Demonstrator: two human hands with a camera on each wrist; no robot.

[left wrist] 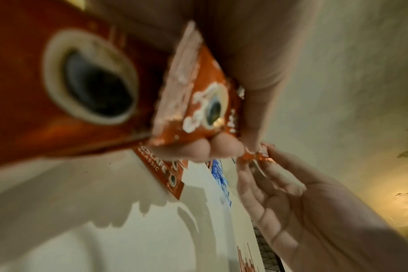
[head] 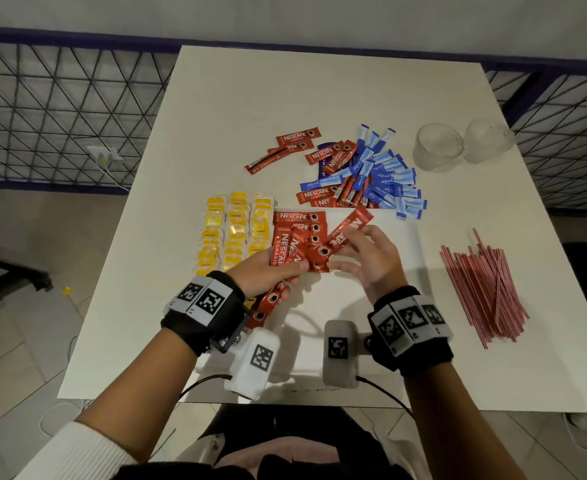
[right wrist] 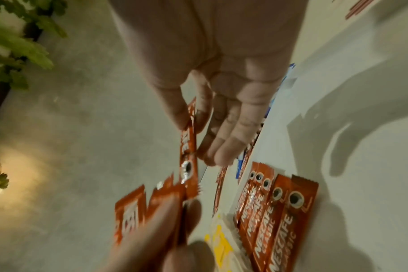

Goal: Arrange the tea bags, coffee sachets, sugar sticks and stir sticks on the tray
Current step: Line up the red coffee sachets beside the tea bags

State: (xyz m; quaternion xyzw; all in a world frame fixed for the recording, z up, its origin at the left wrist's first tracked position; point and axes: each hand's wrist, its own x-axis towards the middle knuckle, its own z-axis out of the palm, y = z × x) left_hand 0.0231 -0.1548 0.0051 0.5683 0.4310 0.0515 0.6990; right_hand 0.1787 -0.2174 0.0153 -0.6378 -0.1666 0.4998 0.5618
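OK, I see my left hand (head: 268, 271) gripping a fanned bunch of red coffee sachets (head: 290, 249) above the white tray (head: 389, 237). My right hand (head: 371, 261) pinches one sachet (head: 349, 230) between thumb and forefinger, its lower end meeting the bunch, other fingers loosely spread. A row of sachets (right wrist: 268, 211) lies flat on the tray under the hands. Yellow tea bags (head: 236, 233) sit in rows at the tray's left. Far side of the table (head: 250, 91): mixed pile of loose sachets and blue sugar sticks (head: 385, 174). Red stir sticks (head: 486, 282) lie heaped off to the right, two glass cups (head: 437, 147) at the far right.
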